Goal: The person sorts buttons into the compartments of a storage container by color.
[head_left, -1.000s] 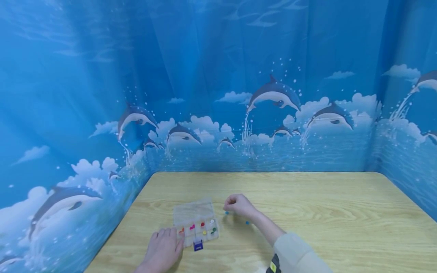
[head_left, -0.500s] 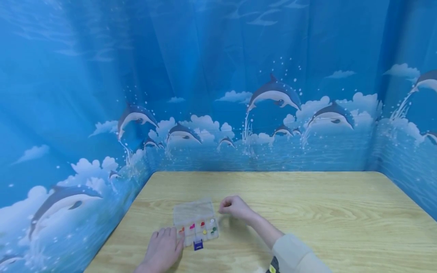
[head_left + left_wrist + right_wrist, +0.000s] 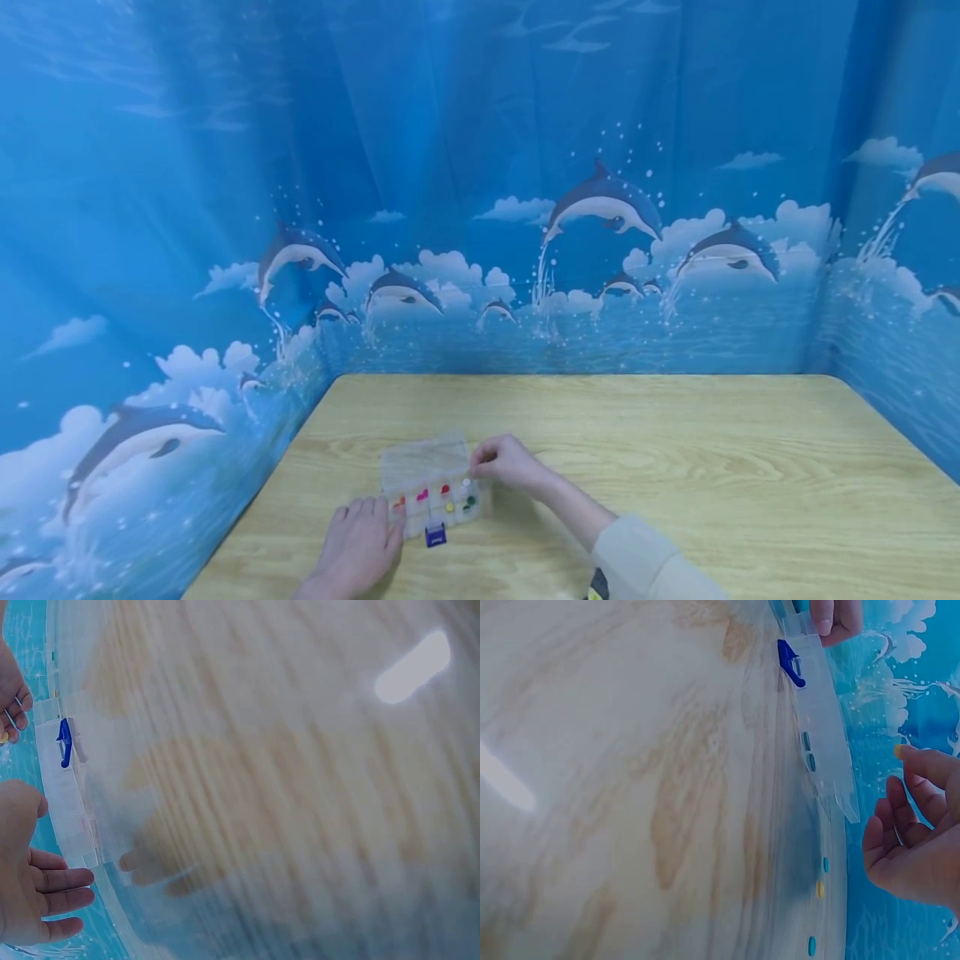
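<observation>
A clear plastic compartment box (image 3: 417, 523) lies with its lid (image 3: 423, 463) folded back and its blue latch (image 3: 435, 536) facing me. Small coloured pieces sit in several compartments, among them a red piece (image 3: 445, 489), a pink piece (image 3: 422, 495) and a green piece (image 3: 470, 501). My left hand (image 3: 356, 537) rests at the box's left end, fingers stretched out. Over the box's right back corner, my right hand (image 3: 512, 463) pinches a small round yellow piece (image 3: 898, 751) between thumb and fingertip; its other fingers are bent loosely.
Low in the right wrist view, a blue piece (image 3: 826, 864), a yellow piece (image 3: 820, 889) and a teal piece (image 3: 811, 946) lie on the wooden table (image 3: 720, 483). A dolphin-print curtain (image 3: 480, 208) hangs behind the table's far edge.
My right hand has moved left from beside the box to over its right back corner. Blue pieces that showed on the table are now out of sight in the head view. My left hand stays put.
</observation>
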### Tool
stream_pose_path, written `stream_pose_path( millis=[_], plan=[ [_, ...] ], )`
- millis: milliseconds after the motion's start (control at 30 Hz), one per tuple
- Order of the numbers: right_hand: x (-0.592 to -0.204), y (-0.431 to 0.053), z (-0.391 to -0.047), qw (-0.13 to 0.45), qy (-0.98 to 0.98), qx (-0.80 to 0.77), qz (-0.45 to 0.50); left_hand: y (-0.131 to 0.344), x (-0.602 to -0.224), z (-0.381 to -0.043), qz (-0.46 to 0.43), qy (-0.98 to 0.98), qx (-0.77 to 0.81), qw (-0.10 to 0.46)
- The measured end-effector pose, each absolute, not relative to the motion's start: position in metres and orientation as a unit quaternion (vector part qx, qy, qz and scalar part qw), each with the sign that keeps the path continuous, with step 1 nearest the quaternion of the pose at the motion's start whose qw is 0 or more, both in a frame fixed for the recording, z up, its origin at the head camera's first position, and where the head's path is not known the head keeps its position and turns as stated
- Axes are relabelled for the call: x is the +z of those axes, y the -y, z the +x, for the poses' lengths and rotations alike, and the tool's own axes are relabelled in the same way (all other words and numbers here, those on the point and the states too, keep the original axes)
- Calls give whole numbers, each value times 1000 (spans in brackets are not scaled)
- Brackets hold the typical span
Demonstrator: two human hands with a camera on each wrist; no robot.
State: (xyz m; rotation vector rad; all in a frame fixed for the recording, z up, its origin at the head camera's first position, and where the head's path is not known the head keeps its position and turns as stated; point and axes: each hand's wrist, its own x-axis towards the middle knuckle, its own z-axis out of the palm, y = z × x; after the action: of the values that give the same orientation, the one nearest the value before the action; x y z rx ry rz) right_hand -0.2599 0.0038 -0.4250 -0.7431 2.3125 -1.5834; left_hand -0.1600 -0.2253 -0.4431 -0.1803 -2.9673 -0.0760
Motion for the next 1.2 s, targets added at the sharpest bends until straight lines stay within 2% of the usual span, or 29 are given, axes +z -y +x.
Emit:
stream_pose_path(
  millis=[767,1200],
  plan=[
    [-429,20,-249,148,-802,-524,-243,227,-444,-159,-71,991,-28,113],
    [-431,29,-242,135,-814,-508,-248,227,-446,-159,-75,990,-28,119]
  ],
)
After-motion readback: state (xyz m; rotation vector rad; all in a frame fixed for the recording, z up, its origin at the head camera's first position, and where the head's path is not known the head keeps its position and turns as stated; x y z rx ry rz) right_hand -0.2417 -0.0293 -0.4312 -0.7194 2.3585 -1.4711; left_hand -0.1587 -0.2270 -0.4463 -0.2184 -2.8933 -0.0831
